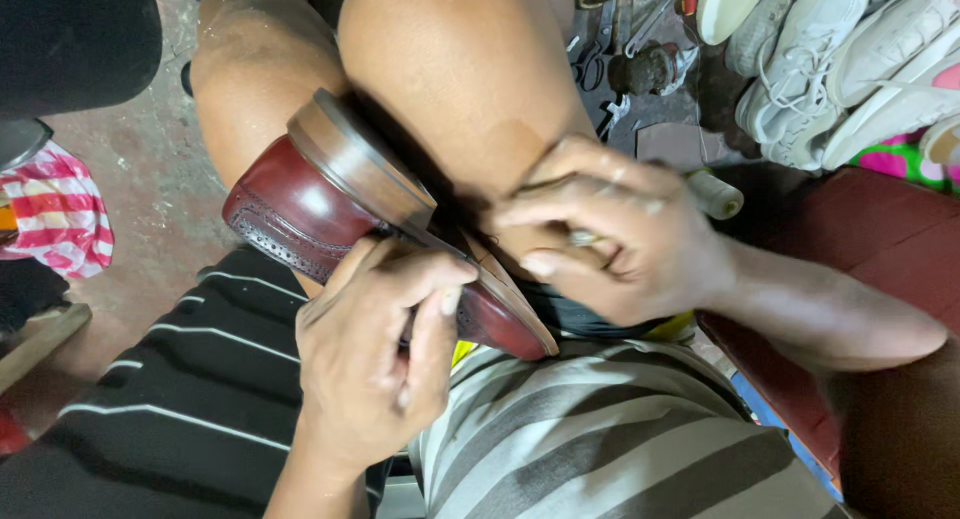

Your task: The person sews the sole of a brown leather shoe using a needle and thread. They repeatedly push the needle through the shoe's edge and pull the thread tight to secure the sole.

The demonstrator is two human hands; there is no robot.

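Fingers (440,314) of the left hand (370,369) curl closed around the burgundy shoe (300,204), clamped between the knees, long axis running heel upper-left to toe lower-right. Beyond the toe, the right hand (620,234) grips closed a thin tool (585,238).

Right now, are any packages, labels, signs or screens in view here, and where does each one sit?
None can be made out: no package, label, sign or screen shows.
The left hand grips a burgundy leather shoe; the right hand works at its sole.
White sneakers lie top right.
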